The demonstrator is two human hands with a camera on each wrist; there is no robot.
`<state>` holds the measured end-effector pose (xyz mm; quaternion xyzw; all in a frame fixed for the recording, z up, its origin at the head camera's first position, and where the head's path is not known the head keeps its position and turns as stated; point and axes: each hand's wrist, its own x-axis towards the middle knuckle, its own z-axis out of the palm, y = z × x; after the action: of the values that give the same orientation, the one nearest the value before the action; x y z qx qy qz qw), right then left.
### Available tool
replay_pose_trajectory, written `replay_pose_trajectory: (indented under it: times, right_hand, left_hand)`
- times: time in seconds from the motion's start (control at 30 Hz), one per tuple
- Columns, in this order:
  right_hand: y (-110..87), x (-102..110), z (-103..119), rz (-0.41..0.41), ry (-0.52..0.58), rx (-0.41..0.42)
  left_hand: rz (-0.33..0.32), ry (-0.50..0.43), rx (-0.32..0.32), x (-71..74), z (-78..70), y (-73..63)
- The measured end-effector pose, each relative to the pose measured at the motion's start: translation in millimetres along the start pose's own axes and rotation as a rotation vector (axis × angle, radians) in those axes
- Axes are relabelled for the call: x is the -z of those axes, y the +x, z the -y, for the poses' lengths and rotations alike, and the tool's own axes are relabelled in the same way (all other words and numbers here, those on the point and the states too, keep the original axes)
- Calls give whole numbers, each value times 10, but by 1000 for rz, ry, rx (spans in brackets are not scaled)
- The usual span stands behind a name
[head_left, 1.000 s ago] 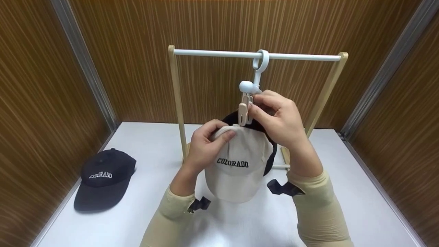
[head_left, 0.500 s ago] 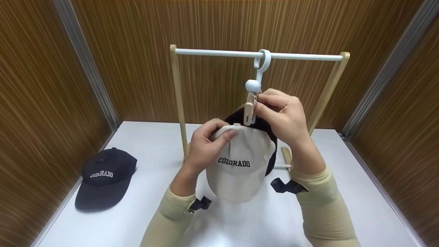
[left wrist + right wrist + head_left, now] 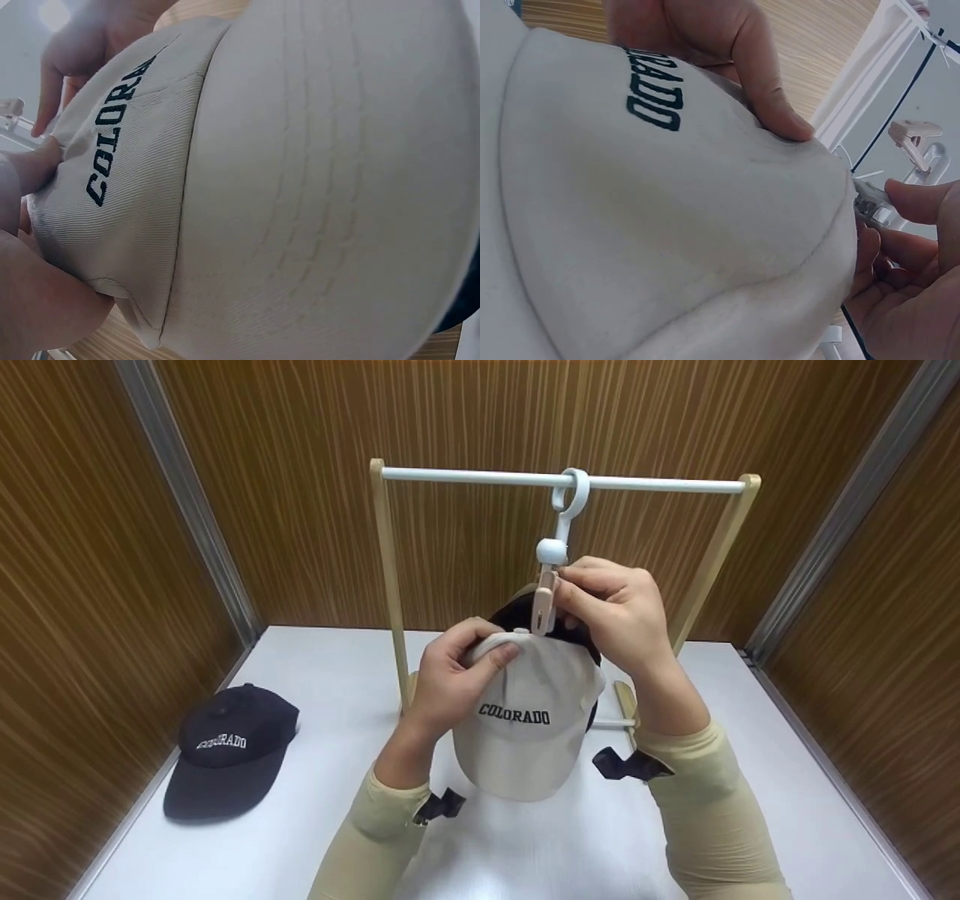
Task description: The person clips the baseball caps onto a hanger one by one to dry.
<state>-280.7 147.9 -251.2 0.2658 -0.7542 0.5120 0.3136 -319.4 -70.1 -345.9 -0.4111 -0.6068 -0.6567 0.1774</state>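
Observation:
My left hand grips the crown of a white baseball cap, thumb on the front and fingers behind. Its dark COLORADO lettering faces me and the brim points down. Just above the crown's top button, my right hand pinches a beige clip on a white hanger. In the right wrist view, thumb and fingertips squeeze a clip right at the cap's top edge, and another clip shows beyond. A dark cap is mostly hidden behind the white one.
The hanger hooks over the white bar of a small rack with wooden side posts. A dark COLORADO cap lies on the white table at left. Wood-patterned panels enclose the table.
My right hand and the clip have shifted slightly right, the clip turning a little. The white cap, still in my left hand, has edged right and covers more of the dark cap.

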Motion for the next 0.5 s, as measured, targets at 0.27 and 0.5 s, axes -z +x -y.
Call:
replay_pose_trajectory:
  times: [0.27,0.5]
  right_hand:
    - [7,-26,-1,-11,-17,13]
    - [11,-44,2,-31,-3,1]
  left_hand:
    - [0,-8,-32,-14,-20,7]
    - [1,-28,-56,-36,-26,27]
